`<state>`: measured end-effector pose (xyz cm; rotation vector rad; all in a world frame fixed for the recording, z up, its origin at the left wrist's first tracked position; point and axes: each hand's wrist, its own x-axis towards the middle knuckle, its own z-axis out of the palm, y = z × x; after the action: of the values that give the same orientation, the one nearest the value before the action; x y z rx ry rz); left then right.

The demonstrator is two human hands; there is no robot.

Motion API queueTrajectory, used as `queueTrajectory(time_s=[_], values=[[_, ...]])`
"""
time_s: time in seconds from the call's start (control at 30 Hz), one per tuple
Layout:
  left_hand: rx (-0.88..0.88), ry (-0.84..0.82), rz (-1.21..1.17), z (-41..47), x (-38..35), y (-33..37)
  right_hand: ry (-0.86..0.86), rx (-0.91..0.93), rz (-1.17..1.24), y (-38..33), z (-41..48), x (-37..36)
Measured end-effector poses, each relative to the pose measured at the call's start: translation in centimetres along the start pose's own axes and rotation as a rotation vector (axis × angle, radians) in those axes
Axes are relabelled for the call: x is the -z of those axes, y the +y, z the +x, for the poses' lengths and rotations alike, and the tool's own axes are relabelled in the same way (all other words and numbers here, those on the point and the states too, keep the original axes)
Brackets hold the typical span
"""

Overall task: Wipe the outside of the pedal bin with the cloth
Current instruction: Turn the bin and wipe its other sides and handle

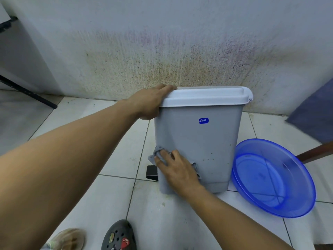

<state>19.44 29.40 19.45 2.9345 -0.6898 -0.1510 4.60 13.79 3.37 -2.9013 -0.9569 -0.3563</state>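
Tiled floor (115, 195), stained wall (162, 51) behind. Pedal bin (203, 141) stands upright, blue basin (273, 177) just beside. Left grip (153, 103) clasps the lid (207, 96) corner, likely steadying; right grip (176, 168) presses cloth (158, 152) on lower side, fingers apparently flat.

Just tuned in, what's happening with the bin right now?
A person is cleaning the grey pedal bin on the tiled floor. The left hand grips a corner of the white lid. The right hand presses a grey cloth against the lower part of the facing side. Dark specks show right of the cloth. A blue basin sits beside the bin.
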Motion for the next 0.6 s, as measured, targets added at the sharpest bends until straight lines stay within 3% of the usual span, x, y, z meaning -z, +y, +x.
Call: queueTrajectory(time_s=[0.6], values=[[-0.041,0.037,-0.011,-0.5,-0.2,-0.4,-0.147,0.272,-0.122,0.7,-7.6,-5.0]])
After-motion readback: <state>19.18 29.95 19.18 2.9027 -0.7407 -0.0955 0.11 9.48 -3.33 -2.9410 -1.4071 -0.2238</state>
